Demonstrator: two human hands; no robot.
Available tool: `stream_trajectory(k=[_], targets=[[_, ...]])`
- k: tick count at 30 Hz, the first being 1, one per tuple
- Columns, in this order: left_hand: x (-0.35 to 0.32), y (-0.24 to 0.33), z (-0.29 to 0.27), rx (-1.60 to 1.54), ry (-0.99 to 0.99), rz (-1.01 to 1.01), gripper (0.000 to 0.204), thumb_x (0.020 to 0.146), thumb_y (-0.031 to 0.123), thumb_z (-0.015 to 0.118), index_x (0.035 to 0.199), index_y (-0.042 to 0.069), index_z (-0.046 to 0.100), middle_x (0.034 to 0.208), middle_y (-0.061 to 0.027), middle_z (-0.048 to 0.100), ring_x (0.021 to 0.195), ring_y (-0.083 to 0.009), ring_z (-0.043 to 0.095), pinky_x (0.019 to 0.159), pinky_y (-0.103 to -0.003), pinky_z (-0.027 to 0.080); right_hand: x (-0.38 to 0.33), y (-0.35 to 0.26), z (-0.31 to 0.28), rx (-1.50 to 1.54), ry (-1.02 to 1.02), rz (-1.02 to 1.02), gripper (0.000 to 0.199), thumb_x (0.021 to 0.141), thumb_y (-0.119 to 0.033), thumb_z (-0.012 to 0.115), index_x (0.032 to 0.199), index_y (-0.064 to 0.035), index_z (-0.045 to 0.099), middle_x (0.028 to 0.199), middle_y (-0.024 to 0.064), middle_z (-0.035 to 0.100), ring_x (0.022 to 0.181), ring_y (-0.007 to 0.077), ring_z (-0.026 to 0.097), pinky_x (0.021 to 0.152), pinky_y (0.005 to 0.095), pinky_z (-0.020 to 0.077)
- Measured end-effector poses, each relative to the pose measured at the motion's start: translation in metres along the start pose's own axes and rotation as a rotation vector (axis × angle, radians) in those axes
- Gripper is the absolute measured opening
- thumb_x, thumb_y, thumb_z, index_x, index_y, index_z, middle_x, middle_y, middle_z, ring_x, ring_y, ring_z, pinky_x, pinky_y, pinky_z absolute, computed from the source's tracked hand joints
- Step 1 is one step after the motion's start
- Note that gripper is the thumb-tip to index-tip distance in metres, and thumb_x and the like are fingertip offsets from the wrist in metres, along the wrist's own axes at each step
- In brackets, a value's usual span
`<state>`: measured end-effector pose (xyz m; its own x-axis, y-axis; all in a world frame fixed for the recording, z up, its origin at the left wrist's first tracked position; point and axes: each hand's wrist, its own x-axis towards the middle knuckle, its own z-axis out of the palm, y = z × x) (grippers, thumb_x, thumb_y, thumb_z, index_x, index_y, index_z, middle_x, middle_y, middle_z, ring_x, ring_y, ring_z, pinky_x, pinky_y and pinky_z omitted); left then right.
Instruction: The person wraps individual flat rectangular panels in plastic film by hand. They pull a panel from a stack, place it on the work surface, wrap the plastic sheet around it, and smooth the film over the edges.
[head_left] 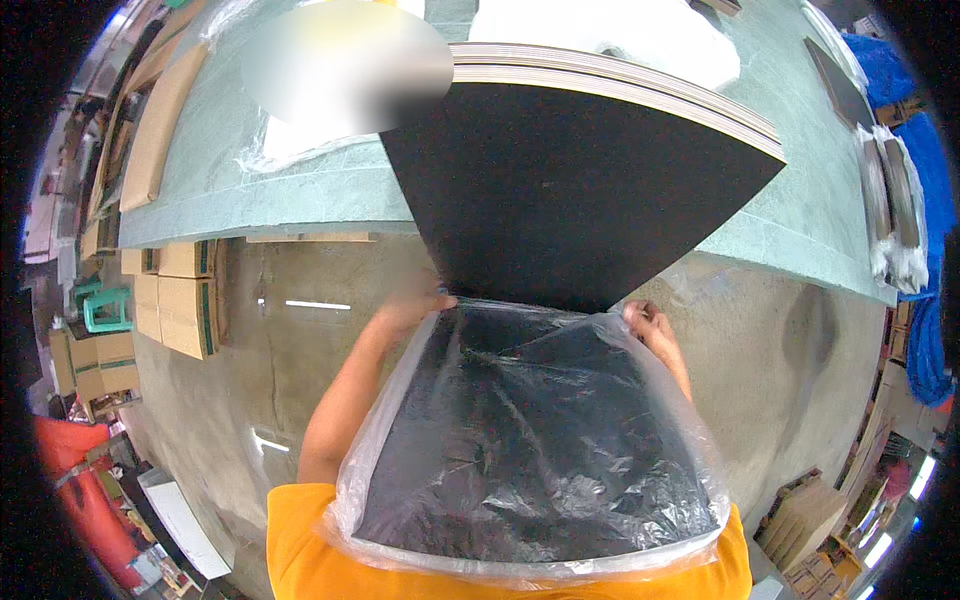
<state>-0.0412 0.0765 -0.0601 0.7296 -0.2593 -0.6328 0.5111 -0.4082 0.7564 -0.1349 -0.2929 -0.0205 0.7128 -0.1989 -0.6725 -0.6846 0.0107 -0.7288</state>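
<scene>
In front of my body hangs a clear plastic bag (395, 480) with a flat black panel (540, 440) inside it. The bag's mouth lies at its far end. My left hand (418, 308) pinches the left corner of that mouth, and my right hand (648, 325) grips the right corner, fingers closed on the film. Just beyond both hands is a stack of black boards (580, 190) with pale layered edges, its near end reaching past the table edge. Whether the stack touches the bag's mouth I cannot tell.
The pale green table (330, 195) spans the far side, carrying white wrapped sheets (610, 35) and a brown cardboard piece (165, 130). Cardboard boxes (185, 300) and a green stool (105, 308) stand at left. Wrapped panels (893, 210) sit at right. A blurred patch covers the upper left.
</scene>
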Motion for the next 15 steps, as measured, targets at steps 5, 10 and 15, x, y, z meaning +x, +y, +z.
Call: stream_trajectory(k=[5, 10, 15], targets=[[0.048, -0.074, -0.010, 0.160, 0.020, 0.179, 0.050, 0.063, 0.009, 0.070, 0.107, 0.004, 0.046, 0.087, -0.0042, 0.054, 0.077, -0.0168, 0.052, 0.071, -0.028, 0.043, 0.021, 0.031, -0.005, -0.115, -0.001, -0.225, 0.027, 0.072, -0.012, 0.063, 0.094, -0.0015, 0.051, 0.071, 0.0028, 0.054, 0.062, 0.0108, 0.049, 0.055, 0.0232, 0.0397], [-0.005, 0.026, -0.020, 0.688, 0.201, 0.372, 0.021, 0.069, 0.006, 0.061, 0.086, 0.004, 0.049, 0.074, -0.0026, 0.051, 0.067, -0.0126, 0.049, 0.060, -0.026, 0.042, 0.025, -0.006, -0.014, -0.511, 0.392, -0.450, 0.019, 0.073, -0.006, 0.060, 0.089, -0.0017, 0.052, 0.076, 0.0048, 0.055, 0.070, 0.0115, 0.052, 0.064, 0.0267, 0.0430], [-0.136, 0.179, -0.030, -0.338, -1.364, 1.061, 0.032, 0.086, 0.026, 0.041, 0.102, 0.001, 0.054, 0.102, -0.0190, 0.054, 0.095, -0.0315, 0.052, 0.080, -0.040, 0.041, -0.097, -0.140, -0.020, 0.056, -0.943, -0.864, 0.031, 0.081, -0.024, 0.051, 0.100, 0.0014, 0.050, 0.102, 0.0169, 0.050, 0.093, 0.0250, 0.049, 0.079, 0.0345, 0.0392]])
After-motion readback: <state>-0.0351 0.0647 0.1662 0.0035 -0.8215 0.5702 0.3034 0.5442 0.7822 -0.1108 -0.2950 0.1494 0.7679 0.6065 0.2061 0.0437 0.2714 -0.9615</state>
